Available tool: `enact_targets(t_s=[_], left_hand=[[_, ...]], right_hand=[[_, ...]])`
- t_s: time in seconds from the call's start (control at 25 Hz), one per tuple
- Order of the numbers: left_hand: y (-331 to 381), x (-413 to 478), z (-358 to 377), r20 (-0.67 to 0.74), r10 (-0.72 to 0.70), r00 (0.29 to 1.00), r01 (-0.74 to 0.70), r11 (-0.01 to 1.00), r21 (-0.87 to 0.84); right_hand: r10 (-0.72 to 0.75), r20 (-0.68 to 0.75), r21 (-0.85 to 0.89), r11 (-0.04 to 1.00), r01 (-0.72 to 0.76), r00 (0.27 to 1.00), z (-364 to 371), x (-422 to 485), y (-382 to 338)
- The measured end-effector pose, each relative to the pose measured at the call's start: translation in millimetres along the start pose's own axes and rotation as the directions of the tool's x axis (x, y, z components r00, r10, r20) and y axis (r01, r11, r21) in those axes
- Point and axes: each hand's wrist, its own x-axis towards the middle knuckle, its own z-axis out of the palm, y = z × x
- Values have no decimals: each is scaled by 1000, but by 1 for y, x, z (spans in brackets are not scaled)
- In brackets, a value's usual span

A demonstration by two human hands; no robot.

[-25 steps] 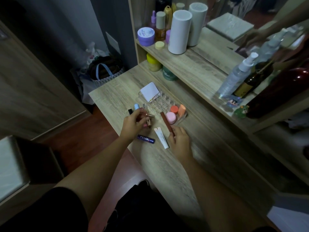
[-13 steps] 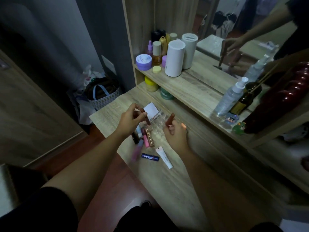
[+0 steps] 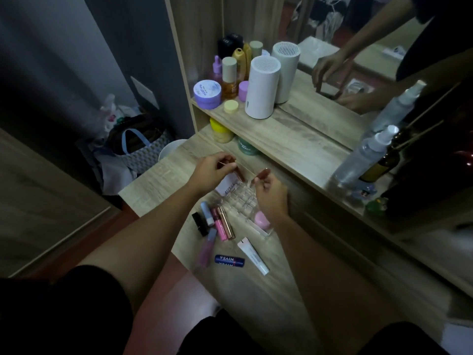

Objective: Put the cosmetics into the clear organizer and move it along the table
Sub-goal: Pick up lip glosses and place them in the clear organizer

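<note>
The clear organizer (image 3: 244, 201) lies on the wooden table (image 3: 245, 290), with a pink round jar (image 3: 261, 219) at its near end and a white compact (image 3: 226, 187) at its far left. My left hand (image 3: 211, 171) pinches a dark red lip tube (image 3: 239, 174) over the organizer's far end. My right hand (image 3: 271, 198) holds a brown lip gloss tube (image 3: 265, 172), tip up, just right of it. Loose on the table lie a black lipstick (image 3: 200, 223), a blue-capped stick (image 3: 207, 213), a pink gloss (image 3: 219, 225), a gold tube (image 3: 227, 222), a lilac gloss (image 3: 206, 249), a blue Nivea stick (image 3: 229, 260) and a white tube (image 3: 253, 256).
A raised shelf (image 3: 281, 134) behind the organizer carries a white cylinder (image 3: 261, 88), a purple jar (image 3: 207, 94), bottles and a spray bottle (image 3: 363, 160). Under it stand a yellow jar (image 3: 221, 130) and a green jar (image 3: 247, 147). A mirror is behind. Bags (image 3: 135, 149) sit on the floor at left.
Both hands rose from the loose items on the table, each with a tube, and now hover over the organizer's far end. The view has tilted upward.
</note>
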Motion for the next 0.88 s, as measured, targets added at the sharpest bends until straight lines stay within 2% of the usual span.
enact_targets(t_s=[0.2, 0.32, 0.56, 0.88], left_hand=[[-6, 11, 9, 180, 25, 983, -58, 981, 184], [-5, 14, 12, 225, 22, 974, -78, 966, 245], [-8, 15, 17, 259, 38, 965, -117, 948, 295], [-6, 19, 19, 291, 39, 956, -139, 934, 329]], right_hand=[[-84, 52, -169, 981, 92, 995, 10, 8, 3], [-91, 68, -252, 962, 105, 993, 11, 9, 2], [-67, 113, -276, 956, 96, 991, 8, 6, 3], [-102, 70, -211, 971, 114, 992, 5, 0, -5]])
